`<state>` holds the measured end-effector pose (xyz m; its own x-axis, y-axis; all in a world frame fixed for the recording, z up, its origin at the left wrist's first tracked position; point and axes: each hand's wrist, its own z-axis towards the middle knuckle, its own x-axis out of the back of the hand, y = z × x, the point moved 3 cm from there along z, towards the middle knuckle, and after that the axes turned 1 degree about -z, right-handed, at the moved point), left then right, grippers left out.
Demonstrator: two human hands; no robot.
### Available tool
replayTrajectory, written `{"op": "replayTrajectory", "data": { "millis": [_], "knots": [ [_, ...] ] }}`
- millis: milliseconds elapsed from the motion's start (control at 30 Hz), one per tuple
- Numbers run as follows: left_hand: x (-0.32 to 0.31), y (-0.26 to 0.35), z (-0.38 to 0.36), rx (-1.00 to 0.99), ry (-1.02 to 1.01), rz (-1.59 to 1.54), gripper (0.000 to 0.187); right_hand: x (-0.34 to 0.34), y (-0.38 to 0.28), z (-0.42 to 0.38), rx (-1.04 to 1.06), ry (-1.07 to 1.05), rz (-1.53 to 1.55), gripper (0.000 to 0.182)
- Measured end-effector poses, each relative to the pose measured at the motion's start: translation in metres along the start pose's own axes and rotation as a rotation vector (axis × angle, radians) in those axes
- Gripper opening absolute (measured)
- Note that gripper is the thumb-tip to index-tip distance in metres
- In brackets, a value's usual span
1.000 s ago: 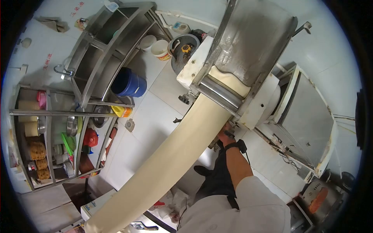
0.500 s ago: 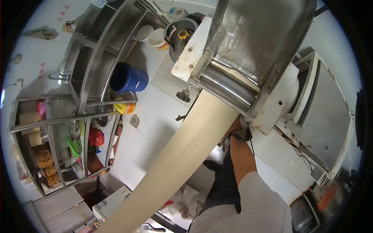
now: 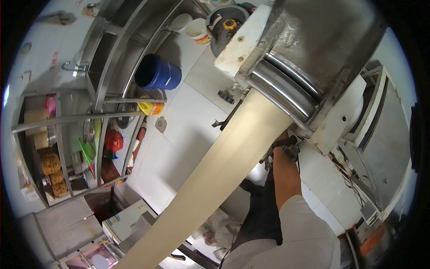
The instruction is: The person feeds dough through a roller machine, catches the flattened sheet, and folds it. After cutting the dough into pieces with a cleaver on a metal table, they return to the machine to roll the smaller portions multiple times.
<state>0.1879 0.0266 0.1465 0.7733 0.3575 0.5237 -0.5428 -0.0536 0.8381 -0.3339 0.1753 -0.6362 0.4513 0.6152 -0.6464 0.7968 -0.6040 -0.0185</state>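
A long, pale sheet of dough [image 3: 210, 179] hangs from the steel rollers [image 3: 282, 89] of a dough-sheeting machine and runs down to the lower left. My right forearm [image 3: 286, 175] reaches up under the machine, next to the sheet's right edge. A dark band crosses it near the wrist, beside a black knob [image 3: 292, 151]. My right hand is hidden behind the dough and the machine, so its fingers do not show. My left hand is out of sight. Above the rollers, the steel feed tray [image 3: 331, 40] shows bare metal.
On the tiled floor to the left stand a blue bucket [image 3: 156, 73], white tubs [image 3: 197, 30] and a grey bin [image 3: 219, 42]. A metal rack [image 3: 58, 121] with bowls and packages stands at the left. A white cabinet [image 3: 389, 139] is at the right.
The view has shifted, so the machine sits further right. The pale dough strip seen behind the front roller has gone; the dough's tail has passed between the rollers. My right arm stays under the machine.
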Motion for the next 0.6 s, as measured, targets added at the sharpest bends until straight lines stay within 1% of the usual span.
{"op": "replayTrajectory", "data": {
  "millis": [167, 300, 367, 400, 467, 500, 533, 567, 600],
  "knots": [
    [0.039, -0.024, -0.012, 0.029, -0.021, -0.101, 0.061, -0.022, 0.044, -0.043, -0.058, -0.048, -0.157, 0.042],
    [0.065, -0.07, -0.028, 0.092, -0.08, -0.301, 0.062, -0.083, 0.103, -0.102, -0.12, -0.161, -0.324, 0.042],
    [0.062, -0.097, -0.036, 0.136, -0.145, -0.423, 0.063, -0.123, 0.136, -0.144, -0.14, -0.257, -0.414, 0.042],
    [0.041, -0.091, -0.049, 0.143, -0.106, -0.438, 0.059, -0.144, 0.152, -0.165, -0.146, -0.309, -0.459, 0.042],
    [0.03, -0.117, -0.056, 0.142, -0.203, -0.498, 0.055, -0.18, 0.177, -0.217, -0.155, -0.415, -0.571, 0.042],
    [0.024, -0.129, -0.062, 0.206, -0.265, -0.57, 0.054, -0.196, 0.188, -0.245, -0.16, -0.466, -0.633, 0.042],
    [0.018, -0.155, -0.069, 0.139, -0.23, -0.629, 0.052, -0.21, 0.197, -0.272, -0.161, -0.516, -0.698, 0.042],
    [0.007, -0.141, -0.076, 0.159, -0.343, -0.638, 0.05, -0.22, 0.203, -0.3, -0.163, -0.563, -0.763, 0.042],
    [0.0, -0.153, -0.082, 0.124, -0.41, -0.692, 0.048, -0.23, 0.208, -0.328, -0.16, -0.61, -0.834, 0.042]
  ]
}}
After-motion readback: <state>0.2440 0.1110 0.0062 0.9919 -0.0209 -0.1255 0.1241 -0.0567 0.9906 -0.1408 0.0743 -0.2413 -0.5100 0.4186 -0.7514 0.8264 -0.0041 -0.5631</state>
